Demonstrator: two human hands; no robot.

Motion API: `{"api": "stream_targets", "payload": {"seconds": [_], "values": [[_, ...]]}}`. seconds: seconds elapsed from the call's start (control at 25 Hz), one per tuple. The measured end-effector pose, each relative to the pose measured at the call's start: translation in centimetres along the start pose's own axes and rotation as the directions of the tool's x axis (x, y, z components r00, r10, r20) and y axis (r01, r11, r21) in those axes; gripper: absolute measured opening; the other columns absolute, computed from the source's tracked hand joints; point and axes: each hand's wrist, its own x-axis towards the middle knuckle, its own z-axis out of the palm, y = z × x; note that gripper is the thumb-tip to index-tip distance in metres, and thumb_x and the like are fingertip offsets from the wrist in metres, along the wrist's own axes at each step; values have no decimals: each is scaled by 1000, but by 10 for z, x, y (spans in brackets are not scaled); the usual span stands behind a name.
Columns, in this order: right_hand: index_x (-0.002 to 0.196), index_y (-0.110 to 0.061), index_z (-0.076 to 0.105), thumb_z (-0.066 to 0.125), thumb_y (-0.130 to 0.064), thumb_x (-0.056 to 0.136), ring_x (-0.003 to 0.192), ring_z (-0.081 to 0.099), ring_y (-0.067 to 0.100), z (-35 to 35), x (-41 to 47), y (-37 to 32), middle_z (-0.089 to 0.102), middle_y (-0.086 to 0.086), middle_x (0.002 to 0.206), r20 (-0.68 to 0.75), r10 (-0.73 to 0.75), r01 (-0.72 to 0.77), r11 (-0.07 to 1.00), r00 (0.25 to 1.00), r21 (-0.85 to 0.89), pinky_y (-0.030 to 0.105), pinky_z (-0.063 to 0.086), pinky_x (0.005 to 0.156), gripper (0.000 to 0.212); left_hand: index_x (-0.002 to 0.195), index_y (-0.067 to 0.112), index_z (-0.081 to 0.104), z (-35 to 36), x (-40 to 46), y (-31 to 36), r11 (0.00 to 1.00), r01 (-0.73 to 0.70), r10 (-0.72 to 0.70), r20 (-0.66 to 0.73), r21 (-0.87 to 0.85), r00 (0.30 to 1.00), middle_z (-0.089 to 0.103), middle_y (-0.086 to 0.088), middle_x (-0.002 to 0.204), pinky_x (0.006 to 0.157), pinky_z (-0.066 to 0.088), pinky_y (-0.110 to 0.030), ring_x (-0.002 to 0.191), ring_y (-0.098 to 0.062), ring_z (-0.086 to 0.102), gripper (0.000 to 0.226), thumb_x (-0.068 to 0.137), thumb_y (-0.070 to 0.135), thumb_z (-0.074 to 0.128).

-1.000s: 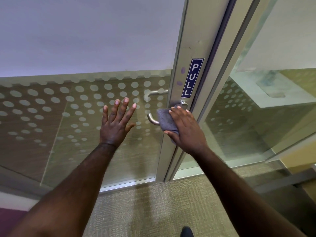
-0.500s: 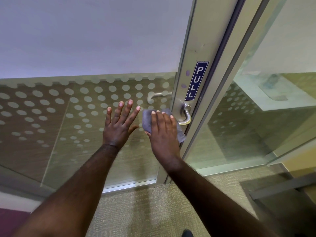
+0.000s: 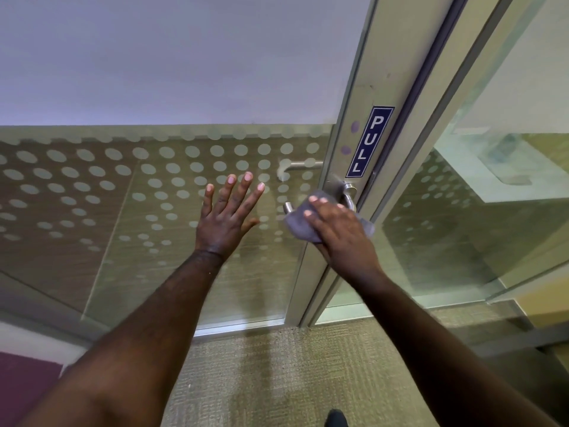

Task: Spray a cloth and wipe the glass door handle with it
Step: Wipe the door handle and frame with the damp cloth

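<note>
A grey cloth [image 3: 300, 224] is wrapped over the middle of the silver lever door handle [image 3: 349, 200], whose free end [image 3: 288, 207] sticks out to the left. My right hand [image 3: 338, 229] presses the cloth onto the handle. My left hand [image 3: 229, 215] lies flat with fingers spread on the dotted glass door [image 3: 154, 195], left of the handle. No spray bottle is in view.
A blue PULL sign [image 3: 368, 141] sits on the metal door frame [image 3: 348, 118] above the handle. A second handle [image 3: 300, 166] shows through the glass. To the right stands a fixed glass panel [image 3: 477, 226]. Beige carpet [image 3: 277, 380] covers the floor below.
My right hand has slid the cloth along the handle, first left toward its free end, now back right toward the frame. My left hand has stayed flat on the glass.
</note>
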Motion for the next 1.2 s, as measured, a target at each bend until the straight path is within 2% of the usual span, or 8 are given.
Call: {"api": "stream_targets", "payload": {"seconds": [0.24, 0.4, 0.48, 0.56, 0.68, 0.84, 1.04, 1.2], "values": [[141, -12, 41, 65, -43, 85, 121, 49, 27, -13, 12, 5, 55, 9, 131, 139, 208, -215, 976, 968, 36, 45, 36, 107, 69, 155, 31, -7, 2, -1, -1, 1000, 4, -4, -6, -6, 1000, 9, 2, 161, 119, -2, -47, 151, -19, -12, 97, 86, 54, 58], [142, -12, 40, 62, -42, 87, 137, 35, 31, -7, 15, -32, 42, 12, 146, 122, 360, -364, 931, 925, 15, 47, 19, 118, 67, 155, 31, -7, 0, -1, 1, 1000, 8, -8, -3, -20, 1000, 16, -1, 159, 119, 1, -48, 147, -25, 14, 98, 85, 54, 58], [145, -12, 34, 57, -47, 89, 139, 31, 31, 1, 26, -54, 39, 13, 149, 154, 390, -392, 920, 908, -18, 44, 12, 117, 70, 154, 31, -7, -1, 0, 1, 999, 9, -9, 6, -37, 1000, 16, -1, 161, 119, -2, -47, 147, -25, 14, 93, 87, 54, 53], [143, -9, 35, 57, -48, 89, 134, 38, 31, 6, 39, -69, 45, 14, 143, 146, 416, -414, 909, 898, -40, 45, 20, 116, 70, 155, 31, -6, -1, -1, 0, 998, 16, -16, 2, -55, 1000, 15, 0, 162, 119, -6, -45, 150, -23, 4, 85, 90, 54, 45], [140, -7, 40, 57, -50, 88, 128, 44, 30, -1, 38, -60, 51, 13, 137, 149, 339, -342, 940, 929, -6, 45, 26, 113, 69, 155, 32, -5, -1, -2, 0, 997, 22, -22, 7, -67, 1000, 15, 1, 159, 119, -4, -46, 150, -17, -13, 80, 90, 54, 37], [136, -8, 46, 59, -47, 87, 125, 47, 34, -19, 12, -2, 53, 15, 133, 217, 197, -210, 977, 956, 38, 48, 29, 112, 63, 155, 31, -4, -2, 0, 1, 999, 15, -15, -3, -44, 1000, 14, 1, 160, 119, 1, -48, 150, -17, -13, 80, 90, 55, 37], [134, 3, 49, 29, -52, 97, 129, 47, 33, -34, 9, 60, 54, 21, 134, 261, -86, 72, 995, 962, 61, 47, 32, 112, 69, 154, 33, -8, -1, -2, 0, 998, 27, -25, 25, -61, 999, -19, 7, 163, 120, -11, -44, 150, -15, -18, 81, 89, 55, 35], [141, 1, 40, 32, -55, 96, 140, 33, 31, -28, 4, 58, 42, 18, 147, 237, -31, 15, 997, 971, 72, 48, 28, 115, 72, 154, 33, -8, -3, -1, 0, 998, 30, -29, 20, -51, 999, -20, 7, 162, 120, -11, -44, 150, -15, -17, 81, 89, 55, 35]]}}
